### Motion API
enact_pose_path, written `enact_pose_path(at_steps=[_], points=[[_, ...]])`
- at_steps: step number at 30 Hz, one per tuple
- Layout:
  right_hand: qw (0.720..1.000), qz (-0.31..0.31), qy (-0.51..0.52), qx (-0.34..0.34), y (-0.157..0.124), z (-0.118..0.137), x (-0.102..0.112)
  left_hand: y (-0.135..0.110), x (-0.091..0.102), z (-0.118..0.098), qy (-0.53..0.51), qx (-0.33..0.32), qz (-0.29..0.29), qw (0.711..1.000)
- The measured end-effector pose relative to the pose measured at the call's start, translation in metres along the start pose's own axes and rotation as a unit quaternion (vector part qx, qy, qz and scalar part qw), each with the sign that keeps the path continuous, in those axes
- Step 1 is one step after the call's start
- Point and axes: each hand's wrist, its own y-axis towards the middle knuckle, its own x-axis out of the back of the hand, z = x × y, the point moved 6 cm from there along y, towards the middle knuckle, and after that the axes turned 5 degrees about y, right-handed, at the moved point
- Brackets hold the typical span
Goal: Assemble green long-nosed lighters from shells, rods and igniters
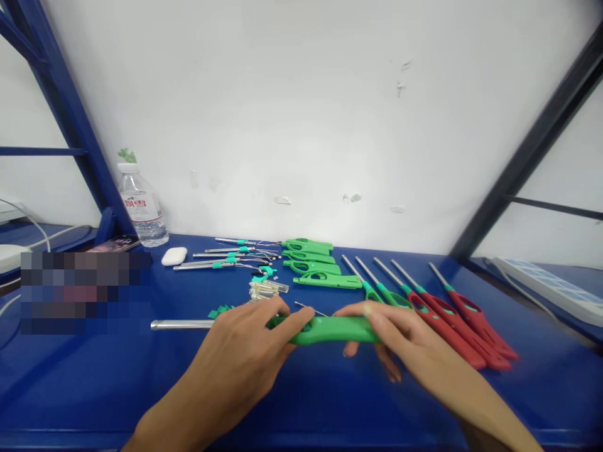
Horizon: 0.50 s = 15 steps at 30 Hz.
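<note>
A green long-neck lighter (pixel 330 330) lies level between my two hands, its metal tube pointing left. My left hand (pixel 249 342) is wrapped round it where the tube meets the handle and hides most of the trigger area. My right hand (pixel 396 333) grips the right end of the handle between thumb and fingers, its other fingers hanging below. Just behind the hands are clear plastic fuel tanks (pixel 268 289) and small teal parts (pixel 219 311). A thin metal rod (pixel 308 307) lies behind the held handle.
Green handle shells (pixel 315 266) lie stacked at the back, with metal tubes and wires (pixel 221 265) to their left. Several red lighters (pixel 475 317) and green lighters (pixel 384 294) stand to the right. A water bottle (pixel 141 207) and white case (pixel 174 256) are back left.
</note>
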Motion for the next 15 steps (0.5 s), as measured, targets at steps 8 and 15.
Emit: enact_pose_path(at_steps=[8,15], points=[[0.995,-0.039,-0.084,0.028,0.005,0.005,-0.011,-0.007,-0.01,0.003,-0.019,0.049,0.072,0.996],[0.996,0.009,-0.09,0.01,0.008,0.006,-0.028,-0.008,-0.022,-0.002,0.015,0.035,0.126,0.991]])
